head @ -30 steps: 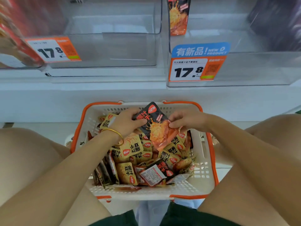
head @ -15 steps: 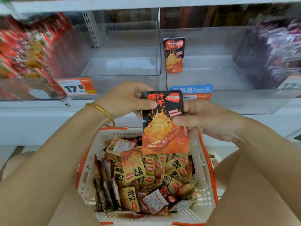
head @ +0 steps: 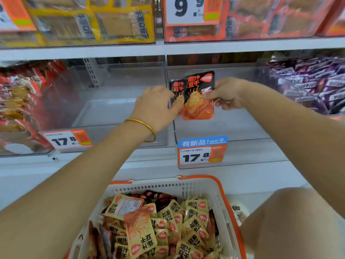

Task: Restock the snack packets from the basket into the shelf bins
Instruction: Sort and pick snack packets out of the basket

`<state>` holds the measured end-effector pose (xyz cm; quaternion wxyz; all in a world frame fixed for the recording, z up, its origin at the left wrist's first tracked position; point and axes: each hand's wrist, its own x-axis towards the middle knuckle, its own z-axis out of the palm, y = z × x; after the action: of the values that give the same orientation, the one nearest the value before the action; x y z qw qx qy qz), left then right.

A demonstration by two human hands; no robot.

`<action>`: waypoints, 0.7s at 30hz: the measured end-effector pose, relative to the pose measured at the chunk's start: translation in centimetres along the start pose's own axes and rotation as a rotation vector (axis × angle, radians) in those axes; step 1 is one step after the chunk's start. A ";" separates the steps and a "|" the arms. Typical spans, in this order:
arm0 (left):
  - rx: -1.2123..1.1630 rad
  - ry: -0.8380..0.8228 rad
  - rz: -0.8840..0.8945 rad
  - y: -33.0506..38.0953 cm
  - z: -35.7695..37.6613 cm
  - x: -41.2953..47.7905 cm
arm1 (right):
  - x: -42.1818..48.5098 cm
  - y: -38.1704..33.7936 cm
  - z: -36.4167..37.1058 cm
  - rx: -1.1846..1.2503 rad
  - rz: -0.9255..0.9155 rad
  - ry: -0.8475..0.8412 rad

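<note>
Blurry upper-shelf packets [head: 93, 21]; basket [head: 168, 188] half out-of-frame.
</note>
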<state>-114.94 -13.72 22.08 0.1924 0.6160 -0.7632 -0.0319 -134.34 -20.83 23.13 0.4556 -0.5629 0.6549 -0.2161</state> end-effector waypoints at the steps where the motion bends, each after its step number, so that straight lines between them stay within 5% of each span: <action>1: 0.020 -0.012 -0.018 0.2 0.1 0.4 | 1.3 -0.2 0.7 -0.038 -0.004 0.009; 11: 0.102 -0.002 0.005 0.0 1.4 1.9 | 9.0 -0.1 4.9 -0.063 0.020 0.098; 21: 0.063 -0.014 0.012 -0.2 1.3 1.8 | 10.9 -0.1 6.4 -0.382 -0.090 0.330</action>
<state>-115.44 -15.75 21.29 0.1678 0.6169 -0.7689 -0.0109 -128.39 -29.58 16.22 0.2180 -0.6245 0.7235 -0.1976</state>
